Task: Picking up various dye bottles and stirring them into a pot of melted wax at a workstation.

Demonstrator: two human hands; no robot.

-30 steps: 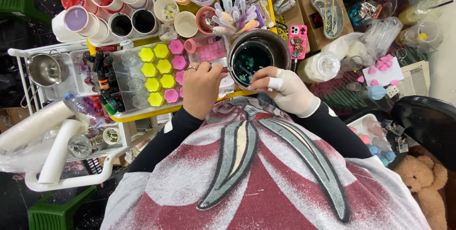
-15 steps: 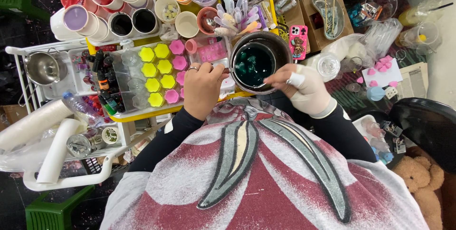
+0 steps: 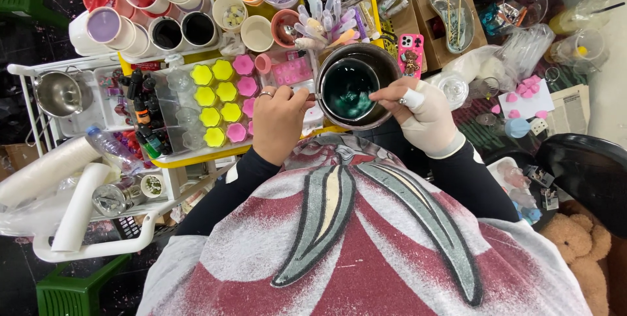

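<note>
A round metal pot with dark teal liquid stands at the middle of the crowded yellow table. My left hand, with a ring on one finger, is closed on the pot's handle at its left side. My right hand wears a beige glove and a white finger wrap. It rests on the pot's right rim, and its fingers pinch a thin stirrer that dips into the liquid. My patterned red and white smock fills the lower half of the view.
Yellow and pink flower-shaped moulds sit in a tray left of the pot, beside small bottles. Cups of coloured wax line the far edge. A pink phone, a cardboard box and a teddy bear are to the right.
My right hand has slid from the pot's near rim to its right rim and stretched its fingers over the liquid. My left hand has kept its hold on the handle.
</note>
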